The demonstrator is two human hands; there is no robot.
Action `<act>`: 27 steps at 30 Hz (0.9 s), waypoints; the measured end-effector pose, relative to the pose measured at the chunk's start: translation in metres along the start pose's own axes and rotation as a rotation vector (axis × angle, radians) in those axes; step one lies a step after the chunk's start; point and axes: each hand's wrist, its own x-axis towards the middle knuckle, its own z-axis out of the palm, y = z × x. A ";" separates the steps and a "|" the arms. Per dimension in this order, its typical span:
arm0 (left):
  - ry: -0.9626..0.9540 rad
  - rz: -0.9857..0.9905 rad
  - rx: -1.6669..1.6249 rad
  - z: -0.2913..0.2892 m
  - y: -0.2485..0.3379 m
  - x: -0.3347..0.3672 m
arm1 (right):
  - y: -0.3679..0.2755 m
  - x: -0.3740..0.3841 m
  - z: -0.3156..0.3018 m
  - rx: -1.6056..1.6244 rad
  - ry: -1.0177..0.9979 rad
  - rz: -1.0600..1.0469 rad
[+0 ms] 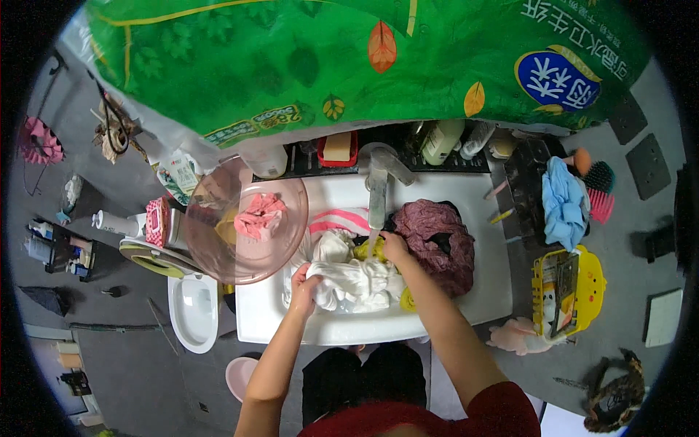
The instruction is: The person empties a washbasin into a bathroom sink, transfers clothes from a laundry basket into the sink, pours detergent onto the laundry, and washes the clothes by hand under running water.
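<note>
A bunched white garment (357, 284) lies wet in the white sink (488, 309). My left hand (302, 286) grips its left end, thumb over the fabric. From the faucet (377, 197) a stream of water falls onto a yellow-green cloth (370, 250) just above the white garment. Beside that stream my right hand (395, 248) is closed, touching the yellow-green cloth's right side; what its fingers hold is hidden. A purple-brown knitted garment (437, 240) sits heaped to the right. Behind the white garment lies a pink-and-white striped cloth (341, 218).
A clear basin (295, 255) with a pink cloth (261, 216) overhangs the sink's left side. Behind the faucet stand a soap dish (338, 149) and bottles (443, 142). A large green package (306, 65) hangs low over the back. At right is a yellow basket (586, 291).
</note>
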 end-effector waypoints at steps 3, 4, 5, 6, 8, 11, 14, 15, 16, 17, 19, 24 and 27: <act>0.086 -0.103 -0.057 -0.001 -0.019 0.015 | 0.001 0.013 0.021 -0.183 -0.085 0.157; 0.027 0.047 0.265 -0.010 -0.038 0.025 | -0.004 0.013 0.027 -0.176 -0.104 0.145; -0.031 0.191 0.589 -0.020 -0.056 0.034 | -0.013 0.010 0.030 -0.204 -0.179 0.130; 0.038 0.200 0.967 -0.026 -0.070 0.042 | -0.019 0.007 0.031 -0.237 -0.250 0.117; 0.077 0.415 1.299 0.010 -0.086 0.051 | 0.006 0.008 0.034 -0.343 -0.315 0.142; 0.046 0.303 1.527 0.028 -0.105 0.067 | 0.016 0.013 0.044 -0.608 -0.487 0.116; 0.035 0.203 1.640 0.013 -0.117 0.076 | 0.024 0.003 0.038 -0.564 -0.389 -0.190; 0.018 0.182 1.649 0.010 -0.120 0.078 | 0.028 0.001 0.039 -0.479 -0.267 -0.301; 0.026 0.175 1.648 0.009 -0.118 0.080 | 0.023 0.005 0.035 -0.478 -0.273 -0.307; -0.003 0.118 1.649 0.005 -0.114 0.078 | 0.007 0.007 0.028 -0.586 -0.416 -0.309; -0.039 0.065 1.645 0.003 -0.112 0.077 | 0.006 0.009 0.033 -0.700 -0.555 -0.302; -0.070 0.211 1.577 -0.007 -0.124 0.082 | 0.010 0.009 0.024 -0.398 -0.715 0.048; -0.101 0.185 1.611 -0.008 -0.124 0.084 | 0.014 -0.002 0.023 -0.392 -0.566 0.005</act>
